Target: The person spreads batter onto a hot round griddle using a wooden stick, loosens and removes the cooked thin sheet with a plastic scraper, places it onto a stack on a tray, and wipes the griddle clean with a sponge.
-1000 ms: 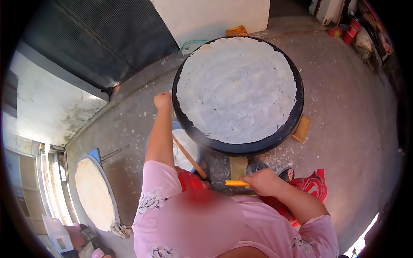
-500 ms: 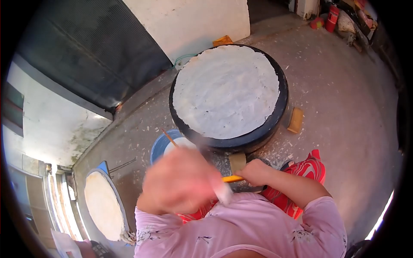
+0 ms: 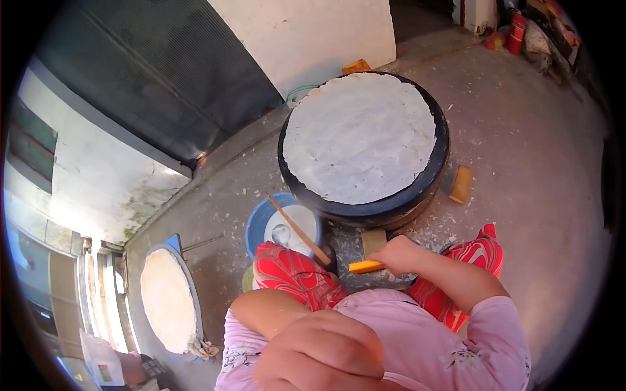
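My right hand (image 3: 399, 255) is closed around the end of a yellow bar-shaped tool (image 3: 366, 267), held over my lap in front of the griddle. My left hand (image 3: 319, 348) is raised close to the camera at the bottom, fingers curled; whatever they may hold is hidden. Ahead is a large round black griddle (image 3: 372, 212) with a thin white sheet of batter (image 3: 362, 137) spread over most of its top. A blue bucket (image 3: 251, 228) of white batter stands at the griddle's near left side. Across its rim leans a wooden stick (image 3: 297, 228).
A round board with a pale flat sheet (image 3: 168, 301) stands at the left. A yellow brick (image 3: 461, 184) lies right of the griddle, another yellow block (image 3: 356, 66) behind it. A tan block (image 3: 374, 241) is at its near edge. A red fire extinguisher (image 3: 516, 34) stands far right.
My left hand has moved from over the bucket and lap up toward the camera, uncovering the bucket and stick. My right hand still holds the yellow tool. The view has shifted slightly.
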The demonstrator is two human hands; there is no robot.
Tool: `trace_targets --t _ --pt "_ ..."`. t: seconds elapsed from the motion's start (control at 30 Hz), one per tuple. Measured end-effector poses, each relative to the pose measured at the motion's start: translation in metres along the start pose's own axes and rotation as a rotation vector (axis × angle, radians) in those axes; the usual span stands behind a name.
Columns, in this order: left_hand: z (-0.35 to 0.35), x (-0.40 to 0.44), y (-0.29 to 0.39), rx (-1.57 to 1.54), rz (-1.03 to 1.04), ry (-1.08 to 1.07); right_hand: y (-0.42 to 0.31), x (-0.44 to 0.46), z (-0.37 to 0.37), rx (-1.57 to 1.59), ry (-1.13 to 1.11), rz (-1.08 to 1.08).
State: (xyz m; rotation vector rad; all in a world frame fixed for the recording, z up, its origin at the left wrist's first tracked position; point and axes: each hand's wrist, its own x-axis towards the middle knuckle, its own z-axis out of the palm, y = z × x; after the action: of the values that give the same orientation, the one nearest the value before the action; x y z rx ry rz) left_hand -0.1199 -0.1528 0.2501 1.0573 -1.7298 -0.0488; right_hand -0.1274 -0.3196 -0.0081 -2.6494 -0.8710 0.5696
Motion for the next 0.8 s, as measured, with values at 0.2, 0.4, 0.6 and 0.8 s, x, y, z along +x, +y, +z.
trace_targets --t 0.2,0.4,0.6,0.8 --pt "0.012 -0.011 -0.023 -0.235 0.142 0.141 -0.001 -0.004 -0.005 -0.009 0.035 0.008" --pt "0.006 -0.052 -0.079 0.515 -0.443 0.349 0.005 -0.004 0.005 -0.013 0.067 -0.002" --pt "-0.005 -0.18 -0.205 0.83 -0.842 0.24 0.006 -0.007 -0.001 0.0 0.022 0.012" --pt "0.035 -0.213 -0.242 0.995 -0.891 -0.088 0.008 -0.006 0.006 0.001 0.072 0.015"
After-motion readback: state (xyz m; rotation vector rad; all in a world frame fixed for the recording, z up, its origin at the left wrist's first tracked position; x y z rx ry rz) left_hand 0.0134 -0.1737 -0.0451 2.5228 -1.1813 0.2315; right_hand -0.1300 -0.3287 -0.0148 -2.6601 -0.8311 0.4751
